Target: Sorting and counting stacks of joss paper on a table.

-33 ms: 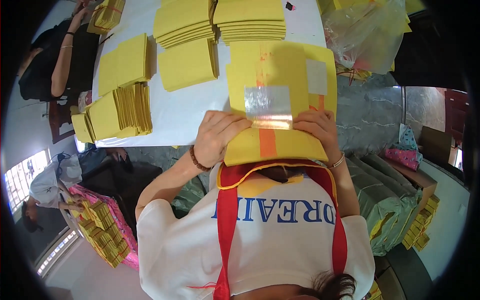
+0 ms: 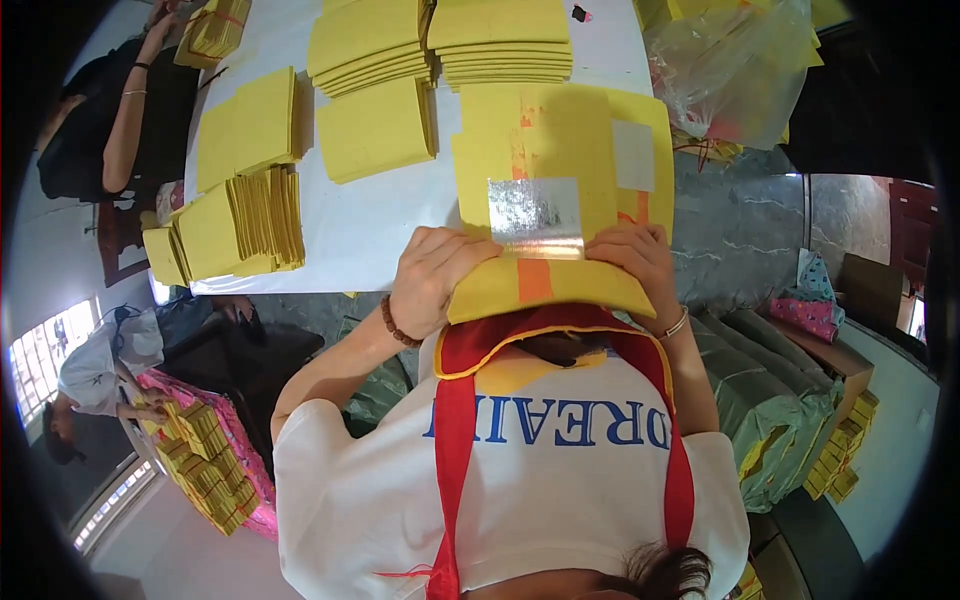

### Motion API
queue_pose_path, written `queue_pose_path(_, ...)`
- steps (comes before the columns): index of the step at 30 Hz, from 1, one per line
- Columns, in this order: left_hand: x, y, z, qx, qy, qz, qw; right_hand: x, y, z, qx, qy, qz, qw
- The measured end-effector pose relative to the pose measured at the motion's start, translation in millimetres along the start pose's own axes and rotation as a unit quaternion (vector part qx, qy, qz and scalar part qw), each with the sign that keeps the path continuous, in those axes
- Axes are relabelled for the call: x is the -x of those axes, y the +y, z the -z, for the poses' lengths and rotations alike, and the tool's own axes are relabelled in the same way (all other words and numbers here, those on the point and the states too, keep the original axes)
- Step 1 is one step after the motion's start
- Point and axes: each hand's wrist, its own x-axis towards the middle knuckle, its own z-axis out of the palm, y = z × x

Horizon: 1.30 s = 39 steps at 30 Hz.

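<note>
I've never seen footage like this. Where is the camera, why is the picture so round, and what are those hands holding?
There is no machine here: a person works with bare hands. The camera sits on that person's head and looks down through a very wide lens, which bends the edges into a circle.

The left hand, with a bead bracelet, and the right hand grip the near edge of a stack of yellow paper sheets. Its top sheet carries a silver foil square and an orange stripe.

The stack lies on a white table beside more piles of yellow paper and a clear plastic bag. Two other people are on the left.
</note>
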Motion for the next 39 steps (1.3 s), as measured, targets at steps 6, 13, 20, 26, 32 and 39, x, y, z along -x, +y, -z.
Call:
queue_pose_path(6,0,-16,-17,0.212,0.0,0.285,0.935,-10,0,-15,-0.086,0.066,-0.168,0.98)
queue_pose_path(13,-19,-23,-23,0.442,0.063,0.377,0.811,-27,-9,-19,-0.158,0.146,-0.298,0.93)
queue_pose_path(20,-25,-37,-23,0.454,0.014,0.421,0.785,-37,-2,-25,-0.079,0.121,-0.307,0.941)
queue_pose_path(26,-33,-26,-19,0.449,0.051,0.435,0.779,-39,-3,-28,-0.081,0.145,-0.304,0.938)
queue_pose_path(32,-37,-22,-7,0.144,0.135,0.269,0.943,-39,1,-31,-0.074,0.156,-0.286,0.942)
queue_pose_path(39,-53,3,-39,-0.074,-0.075,-0.071,0.992,-37,7,-32,-0.074,0.154,-0.273,0.947)
